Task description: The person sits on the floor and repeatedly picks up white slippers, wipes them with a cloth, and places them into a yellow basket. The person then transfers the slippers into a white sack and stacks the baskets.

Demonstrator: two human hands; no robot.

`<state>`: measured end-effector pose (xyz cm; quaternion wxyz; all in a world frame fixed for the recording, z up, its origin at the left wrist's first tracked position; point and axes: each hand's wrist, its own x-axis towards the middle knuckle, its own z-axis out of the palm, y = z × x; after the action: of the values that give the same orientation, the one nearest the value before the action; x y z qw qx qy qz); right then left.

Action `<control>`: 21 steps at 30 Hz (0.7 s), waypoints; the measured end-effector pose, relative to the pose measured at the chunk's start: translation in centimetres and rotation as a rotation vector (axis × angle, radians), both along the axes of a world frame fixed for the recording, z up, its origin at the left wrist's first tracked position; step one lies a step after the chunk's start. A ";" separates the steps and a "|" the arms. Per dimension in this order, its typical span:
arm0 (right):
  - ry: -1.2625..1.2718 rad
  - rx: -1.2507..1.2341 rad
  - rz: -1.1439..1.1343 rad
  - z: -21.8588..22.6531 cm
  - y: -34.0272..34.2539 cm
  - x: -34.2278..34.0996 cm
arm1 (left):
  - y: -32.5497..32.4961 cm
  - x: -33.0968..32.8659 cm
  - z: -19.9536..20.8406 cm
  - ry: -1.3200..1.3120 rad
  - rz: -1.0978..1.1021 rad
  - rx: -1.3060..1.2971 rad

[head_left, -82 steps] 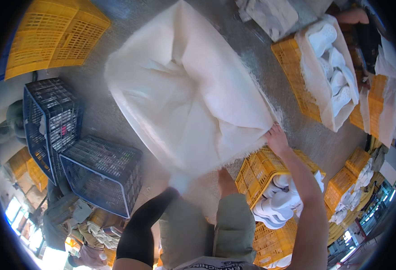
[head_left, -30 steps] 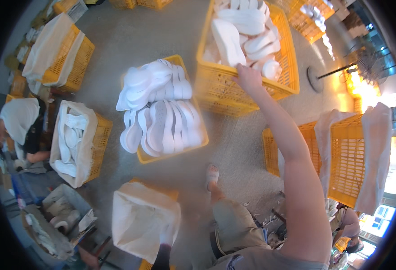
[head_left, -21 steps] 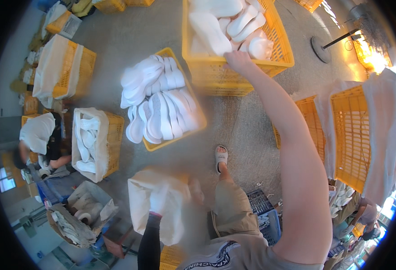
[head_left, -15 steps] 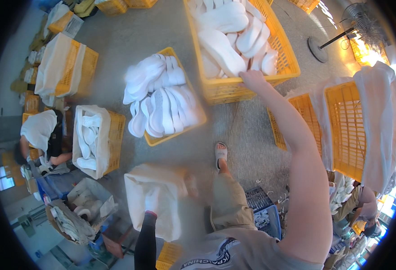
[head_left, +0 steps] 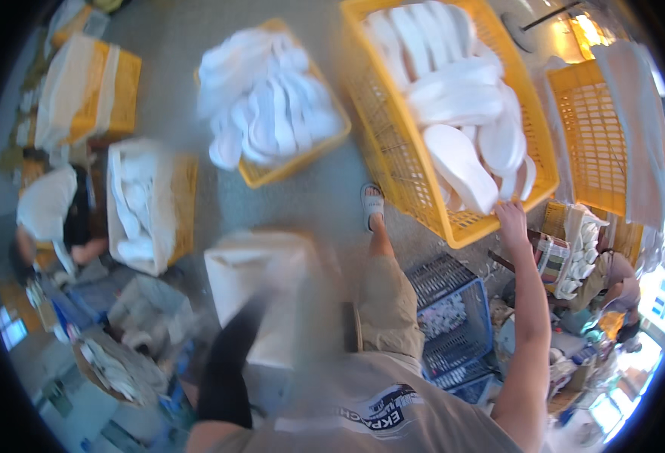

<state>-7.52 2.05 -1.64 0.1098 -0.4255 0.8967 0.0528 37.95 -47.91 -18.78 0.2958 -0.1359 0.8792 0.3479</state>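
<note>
My right hand [head_left: 511, 219] is closed over the near rim of a large yellow plastic crate [head_left: 393, 140], at the right. White shoe soles [head_left: 453, 162] fill this crate, some standing in a row at its far end, others lying loosely over each other. My left hand [head_left: 278, 273], below a black sleeve, is smeared by motion, so its fingers cannot be made out. It is over or beside a container lined with pale cloth [head_left: 230, 260], whose inside is too blurred to read.
A smaller yellow crate [head_left: 260, 178] heaped with white soles stands at centre left. Farther left are a cloth-lined crate [head_left: 183, 215] with soles and a bending person [head_left: 49, 200]. Blue baskets [head_left: 453, 347] sit beside my leg. Cloth-draped crates [head_left: 589, 140] stand at the right.
The large crate has come nearer and to the right, with my right hand still on its rim. My left arm has bent and its hand has blurred. The whole view has shifted.
</note>
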 end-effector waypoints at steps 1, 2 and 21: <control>-0.013 -0.040 -0.018 0.0 2.2 2.0 | 0.6 -1.5 0.0 0.068 -0.017 -0.027; -0.002 0.018 -0.033 -0.1 4.5 3.5 | 0.4 -4.8 -1.2 -0.057 0.161 0.140; 0.225 -0.039 -0.454 -2.1 18.0 8.9 | 9.8 -19.9 -7.7 0.268 0.588 0.489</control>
<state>1.40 20.10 -3.76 0.0099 -0.2066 0.9768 0.0565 18.10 -38.07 -26.51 0.0900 -0.2606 0.7248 0.6314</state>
